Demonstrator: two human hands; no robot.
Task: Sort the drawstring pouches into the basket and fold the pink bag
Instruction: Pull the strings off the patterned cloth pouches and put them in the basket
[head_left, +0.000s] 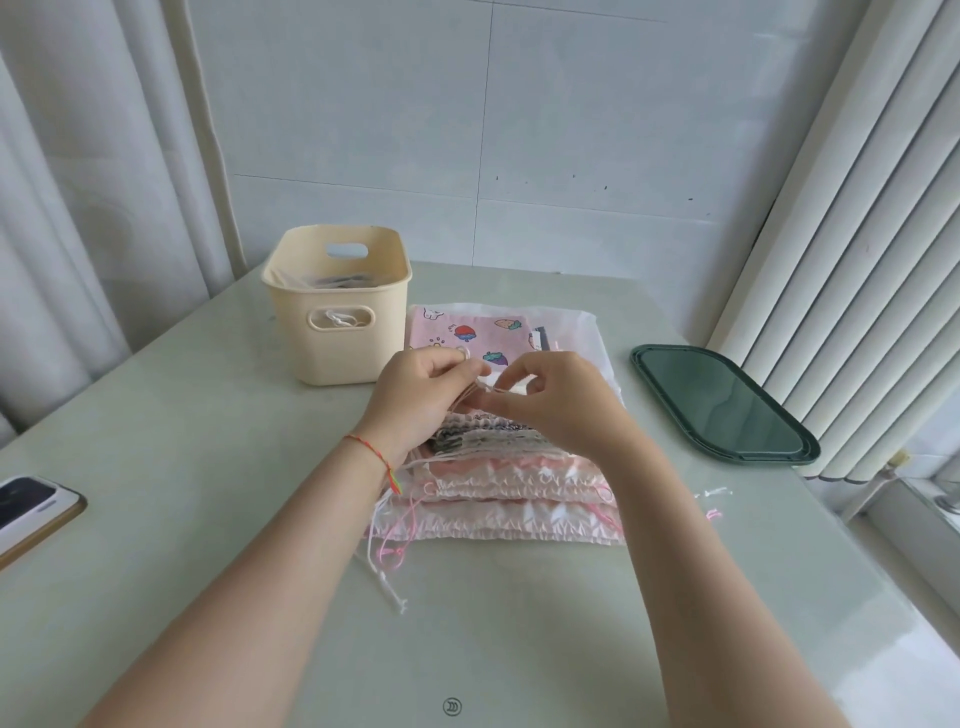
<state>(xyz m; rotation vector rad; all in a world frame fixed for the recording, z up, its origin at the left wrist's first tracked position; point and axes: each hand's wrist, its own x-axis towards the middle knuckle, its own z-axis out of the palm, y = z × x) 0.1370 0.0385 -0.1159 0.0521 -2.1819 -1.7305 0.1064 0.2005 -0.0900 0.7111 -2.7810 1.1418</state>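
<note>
Several things are lying across the pale green worktop, and going from the left, a phone is sitting face up at the edge, well apart from the work, probably parked out of the way. Next, the cream plastic basket is standing just beside the pile, touching or nearly touching its far left corner, likely so that each sorted pouch needs only a short carry; some pouches and a white cord are already showing inside it through the handle slot. The left hand is hovering over the stack of drawstring pouches, its grip closed in a pinch on thin pale drawstrings, seemingly to gather the cords before lifting the top pouch. The right hand is meeting it, thumb and forefinger clamped on the same strings. Under both, the pouches are lying in overlapping layers with loose cords trailing off the near left side. Behind the hands, the pink bag with fruit prints is lying flat and unfolded, partly under the pile, so it looks to be left for last. Farther right, a dark green tray is resting near the blinds.
</note>
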